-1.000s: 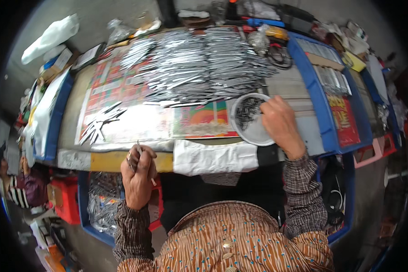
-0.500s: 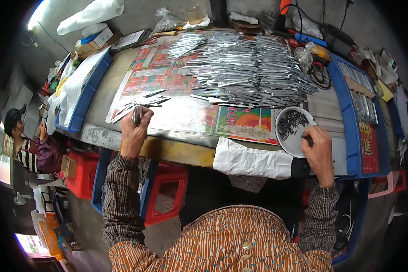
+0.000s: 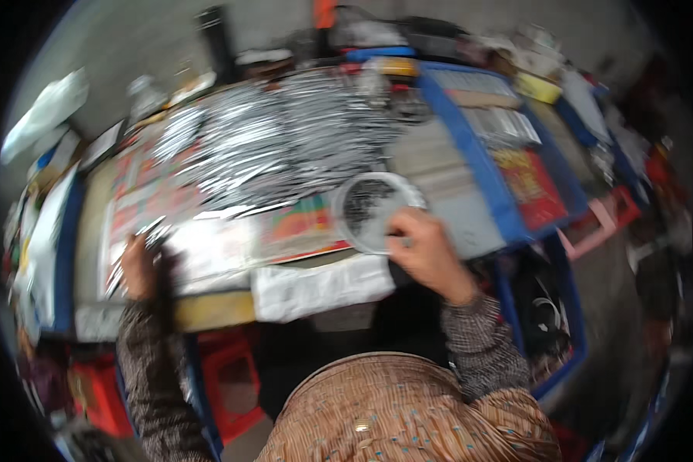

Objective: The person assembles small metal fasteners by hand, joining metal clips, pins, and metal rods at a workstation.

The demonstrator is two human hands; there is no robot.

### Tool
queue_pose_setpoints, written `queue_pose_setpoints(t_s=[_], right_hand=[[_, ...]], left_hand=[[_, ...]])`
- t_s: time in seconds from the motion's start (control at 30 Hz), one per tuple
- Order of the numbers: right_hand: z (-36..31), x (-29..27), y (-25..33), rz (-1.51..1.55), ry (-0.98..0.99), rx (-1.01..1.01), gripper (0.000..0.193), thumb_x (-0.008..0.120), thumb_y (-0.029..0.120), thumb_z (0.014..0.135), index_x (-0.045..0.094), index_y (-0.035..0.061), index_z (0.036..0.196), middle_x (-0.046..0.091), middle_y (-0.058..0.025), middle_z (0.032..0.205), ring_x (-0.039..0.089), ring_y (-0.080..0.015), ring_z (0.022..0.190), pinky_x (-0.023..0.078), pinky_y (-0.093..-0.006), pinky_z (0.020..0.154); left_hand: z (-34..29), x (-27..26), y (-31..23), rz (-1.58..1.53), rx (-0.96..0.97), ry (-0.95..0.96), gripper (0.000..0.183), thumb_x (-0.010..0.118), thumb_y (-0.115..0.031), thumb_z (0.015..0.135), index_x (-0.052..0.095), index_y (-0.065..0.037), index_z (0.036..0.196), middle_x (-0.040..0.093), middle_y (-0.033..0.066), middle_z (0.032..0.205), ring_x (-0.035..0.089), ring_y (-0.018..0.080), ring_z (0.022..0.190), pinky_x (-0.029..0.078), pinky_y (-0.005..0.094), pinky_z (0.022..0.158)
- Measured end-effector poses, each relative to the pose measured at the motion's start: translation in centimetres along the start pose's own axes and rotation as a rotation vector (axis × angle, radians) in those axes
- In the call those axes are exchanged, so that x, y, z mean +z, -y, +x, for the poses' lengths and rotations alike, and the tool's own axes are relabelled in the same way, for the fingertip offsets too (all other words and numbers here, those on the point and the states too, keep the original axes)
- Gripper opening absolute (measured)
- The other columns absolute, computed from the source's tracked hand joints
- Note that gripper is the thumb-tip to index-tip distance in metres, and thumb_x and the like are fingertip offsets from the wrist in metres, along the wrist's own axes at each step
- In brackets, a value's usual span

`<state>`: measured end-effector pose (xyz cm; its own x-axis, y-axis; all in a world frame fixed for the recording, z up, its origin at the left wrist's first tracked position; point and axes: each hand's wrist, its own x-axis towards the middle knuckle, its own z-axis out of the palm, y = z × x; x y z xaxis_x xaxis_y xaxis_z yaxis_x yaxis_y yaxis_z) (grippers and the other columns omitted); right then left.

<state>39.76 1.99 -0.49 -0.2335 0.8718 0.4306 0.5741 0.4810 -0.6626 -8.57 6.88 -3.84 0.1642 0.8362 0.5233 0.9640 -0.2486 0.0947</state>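
Note:
My left hand (image 3: 137, 268) is at the table's left front, its fingers closed around a slim silver metal piece (image 3: 155, 228), much blurred. A few loose metal pieces of the same kind lie beside that hand. My right hand (image 3: 427, 250) is pinched at the right side of a round white bowl (image 3: 379, 235). Whatever its fingertips hold is too small to make out. Small dark pins (image 3: 368, 202) lie in the bowl. Beyond both hands, wide heaps of slim silver metal pieces (image 3: 246, 142) cover the table's middle and back.
A folded white cloth (image 3: 323, 286) hangs over the front edge. At right stands a blue tray (image 3: 470, 146) with metal pieces and a red packet (image 3: 527, 185); another blue tray (image 3: 71, 246) is at left. Red stools (image 3: 231, 377) stand below the table.
The whole view has swung to the right and blurred, so the table appears shifted left. My right hand stays by the bowl, and my left hand stays near the loose metal pieces.

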Motion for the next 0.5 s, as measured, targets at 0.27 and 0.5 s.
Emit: queue_pose_setpoints(t_s=[0.27,0.5], right_hand=[[-0.3,0.2,0.5,0.068,-0.091,-0.057,0.01,0.055,-0.001,0.072,0.048,-0.001,0.079,0.052,-0.014,0.074,0.055,-0.0312,0.069,0.043,-0.0378,0.061],[-1.3,-0.5,0.6,0.153,-0.105,-0.044,0.017,0.054,-0.003,0.074,0.052,-0.0017,0.09,0.056,-0.0129,0.081,0.058,-0.029,0.074,0.046,-0.0357,0.066]], left_hand=[[-0.6,0.6,1.8,0.032,-0.084,0.065,0.018,0.063,-0.005,0.077,0.05,0.001,0.087,0.053,0.0198,0.081,0.054,0.0386,0.075,0.041,0.0446,0.062],[0.2,0.1,-1.0,0.005,-0.134,0.043,0.012,0.055,-0.005,0.086,0.054,0.003,0.095,0.058,0.0219,0.085,0.057,0.035,0.076,0.044,0.0397,0.067]])
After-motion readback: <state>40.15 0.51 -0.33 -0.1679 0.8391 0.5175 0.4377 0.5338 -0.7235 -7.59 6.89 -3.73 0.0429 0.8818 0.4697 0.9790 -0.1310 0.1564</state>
